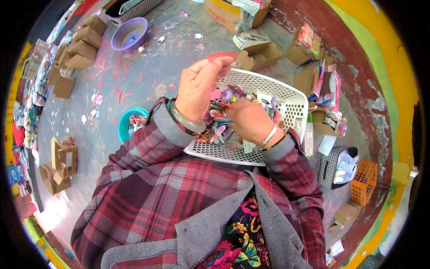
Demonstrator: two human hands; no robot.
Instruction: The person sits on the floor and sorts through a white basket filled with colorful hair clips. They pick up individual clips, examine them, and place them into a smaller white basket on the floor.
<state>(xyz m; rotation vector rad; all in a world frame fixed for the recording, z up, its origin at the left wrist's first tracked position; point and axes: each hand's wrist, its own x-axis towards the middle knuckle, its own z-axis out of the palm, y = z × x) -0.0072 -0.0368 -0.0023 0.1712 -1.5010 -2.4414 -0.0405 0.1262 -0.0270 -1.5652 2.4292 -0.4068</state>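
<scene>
In front of me is a white perforated plastic basket [293, 92], filled with a jumble of small colourful items [219, 134]. Above its left end I have my left hand [193, 92] raised, with the fingers closed on a red, flat, curved piece [222, 56]. Its exact kind does not show. My right hand [250, 121] is down among the small items inside the basket, its fingers curled and pointing left. Whatever lies in those fingertips is mostly hidden by the hand. A purple round item [227, 94] sits among the rest near the far side.
Left of the basket stands a teal basin [124, 130] with small red and white things. A purple basin [129, 34] is farther off. Cardboard boxes [260, 56] line the right and left, with an orange crate [365, 183] at right. Red scraps [118, 95] litter the floor.
</scene>
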